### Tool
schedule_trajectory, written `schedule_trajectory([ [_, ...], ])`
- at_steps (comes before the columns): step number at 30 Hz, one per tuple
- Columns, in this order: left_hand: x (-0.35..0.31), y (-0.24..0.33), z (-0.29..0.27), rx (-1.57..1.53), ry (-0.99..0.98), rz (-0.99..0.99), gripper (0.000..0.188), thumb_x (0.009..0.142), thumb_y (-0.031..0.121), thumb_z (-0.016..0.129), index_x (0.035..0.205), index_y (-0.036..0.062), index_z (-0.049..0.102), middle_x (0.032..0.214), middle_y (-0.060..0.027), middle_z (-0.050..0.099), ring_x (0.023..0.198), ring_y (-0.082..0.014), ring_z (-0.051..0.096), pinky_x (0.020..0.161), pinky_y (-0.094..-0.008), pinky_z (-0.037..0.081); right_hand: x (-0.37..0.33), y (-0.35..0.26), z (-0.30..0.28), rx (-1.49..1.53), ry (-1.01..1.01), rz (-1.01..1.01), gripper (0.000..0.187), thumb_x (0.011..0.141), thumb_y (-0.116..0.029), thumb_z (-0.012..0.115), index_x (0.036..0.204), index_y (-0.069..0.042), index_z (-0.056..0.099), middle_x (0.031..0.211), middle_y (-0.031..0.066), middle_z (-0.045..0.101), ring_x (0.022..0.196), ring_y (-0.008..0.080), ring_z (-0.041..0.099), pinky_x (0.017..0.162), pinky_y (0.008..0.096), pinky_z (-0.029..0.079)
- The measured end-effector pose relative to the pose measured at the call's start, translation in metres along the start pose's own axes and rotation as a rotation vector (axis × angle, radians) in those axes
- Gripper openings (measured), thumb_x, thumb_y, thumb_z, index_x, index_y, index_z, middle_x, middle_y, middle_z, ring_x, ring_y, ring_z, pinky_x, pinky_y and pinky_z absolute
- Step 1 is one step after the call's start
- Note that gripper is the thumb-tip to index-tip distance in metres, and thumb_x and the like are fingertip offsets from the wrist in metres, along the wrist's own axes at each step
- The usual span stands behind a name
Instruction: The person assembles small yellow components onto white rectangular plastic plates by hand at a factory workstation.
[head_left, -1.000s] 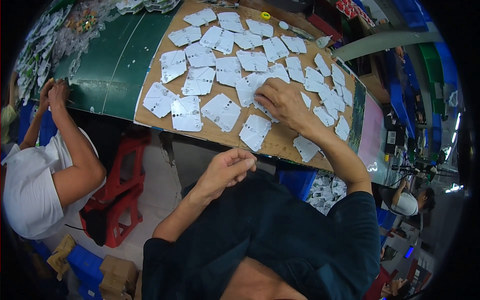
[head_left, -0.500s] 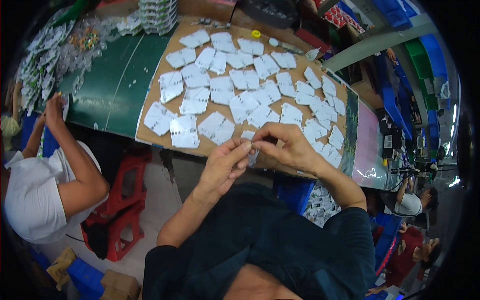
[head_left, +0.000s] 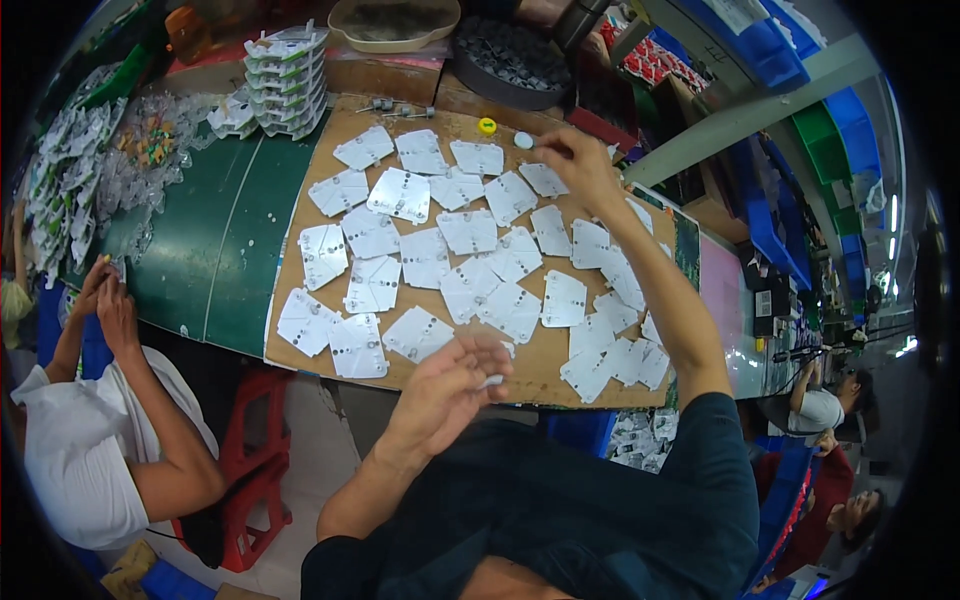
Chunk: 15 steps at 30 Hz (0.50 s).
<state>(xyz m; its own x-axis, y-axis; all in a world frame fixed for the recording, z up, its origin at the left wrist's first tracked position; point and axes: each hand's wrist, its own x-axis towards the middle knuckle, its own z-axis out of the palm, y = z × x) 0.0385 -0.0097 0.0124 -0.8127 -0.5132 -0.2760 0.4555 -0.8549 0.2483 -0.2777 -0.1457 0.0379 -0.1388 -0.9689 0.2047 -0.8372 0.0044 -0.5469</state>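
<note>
My left hand is closed near the table's front edge, with a small whitish piece at its fingers. Slight motion blur hides the piece's kind. My right hand stretches to the far side of the brown board, fingers bent and closed beside a small pale round disc. What those fingers grip, if anything, is hidden. Between my hands many flat white plates with small dark holes lie spread over the board, some overlapping. One shinier plate lies toward the far left of them.
A yellow round cap and metal rods lie at the board's far edge. Behind stand a dark tray of grey parts and stacked white trays. At left, a person in a white shirt works at the green table.
My right hand has left my left hand and reached forward to the board's far edge. My left hand stays low in front of me. The view has shifted, showing more of the far side.
</note>
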Motion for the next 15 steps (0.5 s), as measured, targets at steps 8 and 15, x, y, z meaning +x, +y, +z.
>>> schedule_trajectory([
  [8, -0.031, -0.008, -0.029, 0.035, -0.052, -0.132, 0.023, 0.094, 0.0, 0.048, 0.116, 0.0001, 0.055, 0.113, -0.0123, 0.06, 0.096, -0.0184, 0.06, 0.059, -0.0217, 0.046, 0.056, 0.051, 0.041, -0.367, -0.016, -0.014, 0.016, 0.083, -0.012, 0.068, 0.095, -0.002, 0.073, 0.093, 0.0178, 0.071, 0.083, 0.0308, 0.068, 0.078, 0.0399, 0.052],
  [15, -0.045, -0.019, -0.034, 0.075, 0.082, -0.167, 0.02, 0.092, -0.006, 0.048, 0.109, -0.0017, 0.057, 0.108, -0.0137, 0.06, 0.084, -0.0139, 0.059, 0.047, -0.0171, 0.04, 0.056, 0.038, 0.041, -0.412, -0.024, 0.004, 0.017, 0.085, -0.016, 0.066, 0.095, -0.004, 0.074, 0.094, 0.0177, 0.071, 0.084, 0.0327, 0.068, 0.08, 0.0411, 0.052],
])
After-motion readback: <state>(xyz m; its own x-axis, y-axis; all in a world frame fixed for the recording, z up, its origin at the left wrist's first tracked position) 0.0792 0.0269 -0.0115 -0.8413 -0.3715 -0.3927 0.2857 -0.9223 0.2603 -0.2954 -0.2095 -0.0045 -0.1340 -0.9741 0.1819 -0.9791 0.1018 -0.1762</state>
